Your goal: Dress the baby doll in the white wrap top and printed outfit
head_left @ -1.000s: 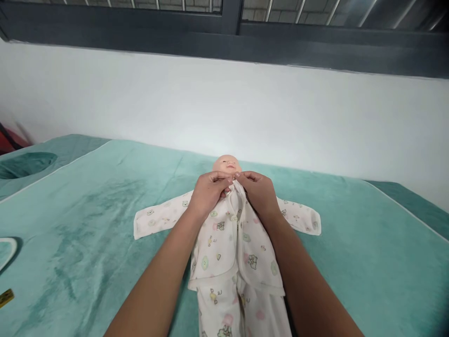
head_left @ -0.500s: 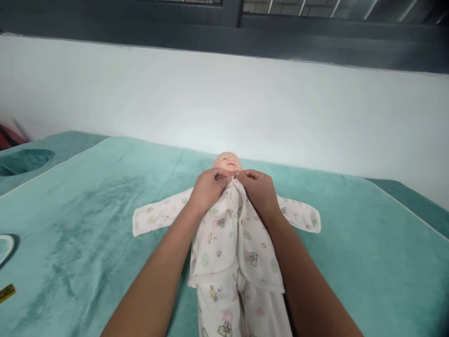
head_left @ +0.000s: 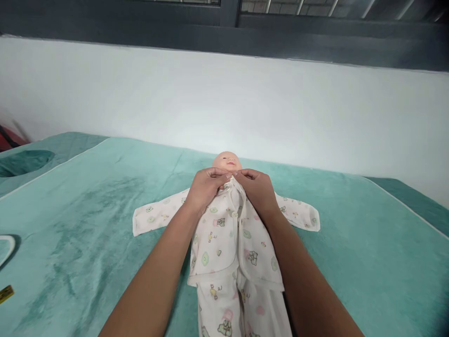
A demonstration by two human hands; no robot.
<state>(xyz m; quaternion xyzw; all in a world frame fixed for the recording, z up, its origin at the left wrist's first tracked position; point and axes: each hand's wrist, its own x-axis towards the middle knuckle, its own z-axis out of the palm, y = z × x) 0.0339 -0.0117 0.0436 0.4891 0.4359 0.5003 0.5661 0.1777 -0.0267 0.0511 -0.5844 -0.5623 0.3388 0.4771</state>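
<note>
A baby doll (head_left: 227, 160) lies on its back with its head toward the wall. It wears a white printed jacket (head_left: 217, 243) and matching trousers (head_left: 224, 309); both sleeves spread out sideways. At the neck, my left hand (head_left: 206, 185) pinches the jacket's collar from the left side. My right hand (head_left: 257, 187) pinches the collar's other edge, its thumb almost meeting the left one under the doll's chin. Below the hands the jacket front hangs partly apart, with a small button (head_left: 235, 215) showing on it. My fingers hide whatever fastening is at the neckline.
A teal plush cover (head_left: 351, 262) with pale seams spreads under the doll. A white wall (head_left: 224, 103) and a dark window frame (head_left: 140, 23) stand behind. At the left edge are a white-rimmed object (head_left: 10, 245), a yellow label (head_left: 6, 294) and a hollow (head_left: 26, 161) in the cover.
The view has tipped down slightly. My fingers have shifted a little at the collar, both hands staying at the neck. The doll has not visibly moved.
</note>
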